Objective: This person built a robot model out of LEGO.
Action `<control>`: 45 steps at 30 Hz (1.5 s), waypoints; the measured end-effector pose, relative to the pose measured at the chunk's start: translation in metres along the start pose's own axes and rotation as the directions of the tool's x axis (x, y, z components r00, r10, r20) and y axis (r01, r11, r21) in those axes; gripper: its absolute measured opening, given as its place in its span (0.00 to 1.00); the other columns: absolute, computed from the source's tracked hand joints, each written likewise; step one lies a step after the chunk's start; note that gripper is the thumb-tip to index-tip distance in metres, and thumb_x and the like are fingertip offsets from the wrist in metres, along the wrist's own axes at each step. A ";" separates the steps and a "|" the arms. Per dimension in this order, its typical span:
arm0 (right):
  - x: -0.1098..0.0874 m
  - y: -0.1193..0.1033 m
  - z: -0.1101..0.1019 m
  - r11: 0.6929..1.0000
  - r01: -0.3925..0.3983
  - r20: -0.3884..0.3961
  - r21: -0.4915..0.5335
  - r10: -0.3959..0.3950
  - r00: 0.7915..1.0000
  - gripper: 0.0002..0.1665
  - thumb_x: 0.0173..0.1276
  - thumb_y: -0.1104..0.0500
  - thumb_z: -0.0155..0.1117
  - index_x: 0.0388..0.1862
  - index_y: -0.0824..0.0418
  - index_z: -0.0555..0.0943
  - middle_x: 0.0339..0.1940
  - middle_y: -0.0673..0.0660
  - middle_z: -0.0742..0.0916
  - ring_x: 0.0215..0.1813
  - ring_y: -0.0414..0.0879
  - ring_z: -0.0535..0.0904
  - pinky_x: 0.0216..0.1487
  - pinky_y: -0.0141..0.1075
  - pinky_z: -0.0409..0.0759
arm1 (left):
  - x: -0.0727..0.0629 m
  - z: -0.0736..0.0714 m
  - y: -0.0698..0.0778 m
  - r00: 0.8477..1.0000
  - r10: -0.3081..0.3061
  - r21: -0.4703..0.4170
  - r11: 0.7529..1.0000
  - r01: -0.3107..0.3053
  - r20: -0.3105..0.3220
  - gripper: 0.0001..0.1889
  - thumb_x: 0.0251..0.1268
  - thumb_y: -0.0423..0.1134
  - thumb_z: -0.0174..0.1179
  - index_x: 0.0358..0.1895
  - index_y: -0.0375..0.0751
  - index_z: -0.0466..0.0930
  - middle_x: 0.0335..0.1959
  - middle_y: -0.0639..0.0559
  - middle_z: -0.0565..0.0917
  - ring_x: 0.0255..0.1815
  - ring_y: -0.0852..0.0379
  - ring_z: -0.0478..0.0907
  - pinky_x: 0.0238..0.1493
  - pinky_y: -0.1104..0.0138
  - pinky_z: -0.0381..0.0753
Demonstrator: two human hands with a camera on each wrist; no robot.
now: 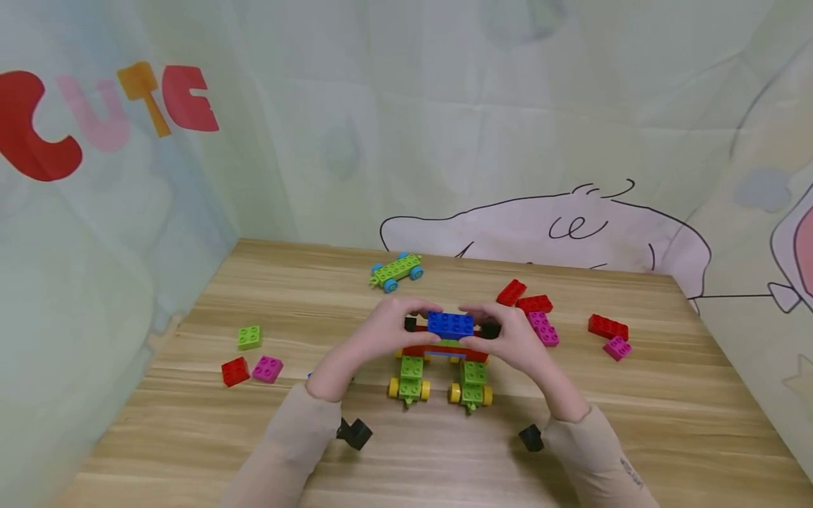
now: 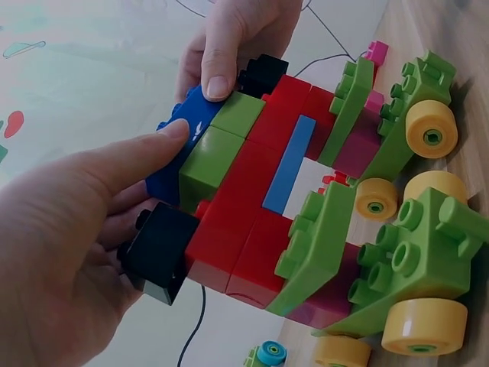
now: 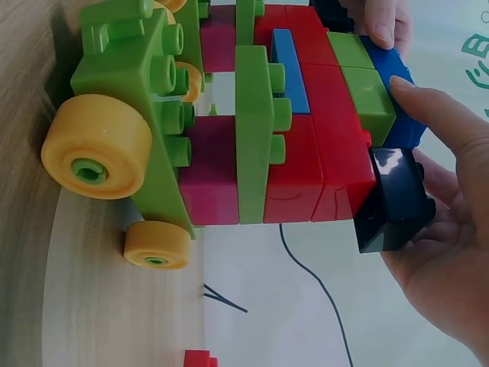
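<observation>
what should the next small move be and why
Probably press the blue brick straight down: the left hand and right hand hold its ends, and it spans two green bricks, though whether it is fully seated I cannot tell.

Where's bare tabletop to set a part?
Back left, between lime brick and blue-wheeled base; front centre, between the sleeves, nearside of the yellow-wheeled build. Crowded: the build's top, left hand and right hand gripping the blue brick; beside the right hand, red bricks and magenta bricks.
</observation>
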State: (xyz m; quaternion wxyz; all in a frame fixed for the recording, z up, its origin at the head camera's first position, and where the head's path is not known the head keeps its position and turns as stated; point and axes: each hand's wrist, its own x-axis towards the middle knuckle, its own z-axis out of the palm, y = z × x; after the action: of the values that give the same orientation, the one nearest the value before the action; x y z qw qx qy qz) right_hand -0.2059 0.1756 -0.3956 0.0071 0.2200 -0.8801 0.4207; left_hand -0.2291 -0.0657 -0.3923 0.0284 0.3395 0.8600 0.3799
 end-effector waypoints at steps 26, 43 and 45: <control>-0.005 0.010 0.002 0.998 0.041 -0.077 0.047 -0.037 0.996 0.21 0.58 0.60 0.74 0.51 0.63 0.84 0.47 0.59 0.88 0.49 0.53 0.84 0.54 0.47 0.82 | -0.030 -0.023 -0.010 0.978 0.062 0.020 0.998 -0.059 -0.197 0.24 0.60 0.39 0.69 0.60 0.36 0.78 0.56 0.42 0.82 0.57 0.44 0.78 0.60 0.49 0.76; -0.003 0.012 0.003 0.996 -0.001 -0.067 0.085 0.007 0.998 0.20 0.60 0.59 0.74 0.51 0.64 0.83 0.47 0.61 0.88 0.50 0.54 0.84 0.55 0.50 0.82 | -0.071 -0.049 -0.050 0.990 -0.094 0.114 0.988 0.106 -0.101 0.27 0.58 0.39 0.70 0.60 0.32 0.76 0.58 0.39 0.81 0.59 0.41 0.77 0.60 0.46 0.76; -0.003 0.013 0.004 0.996 -0.003 -0.067 0.088 0.009 0.998 0.20 0.60 0.59 0.73 0.51 0.64 0.83 0.47 0.61 0.88 0.50 0.54 0.84 0.55 0.50 0.81 | -0.075 -0.050 -0.054 0.991 -0.123 0.129 0.983 0.129 -0.054 0.29 0.57 0.39 0.71 0.61 0.32 0.75 0.58 0.39 0.81 0.59 0.41 0.77 0.60 0.46 0.76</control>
State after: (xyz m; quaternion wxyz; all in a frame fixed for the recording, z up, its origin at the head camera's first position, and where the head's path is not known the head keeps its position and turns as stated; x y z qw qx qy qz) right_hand -0.2072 0.1813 -0.4080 0.0258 0.2031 -0.8607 0.4660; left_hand -0.2169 -0.1687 -0.4090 0.0099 0.2769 0.9034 0.3274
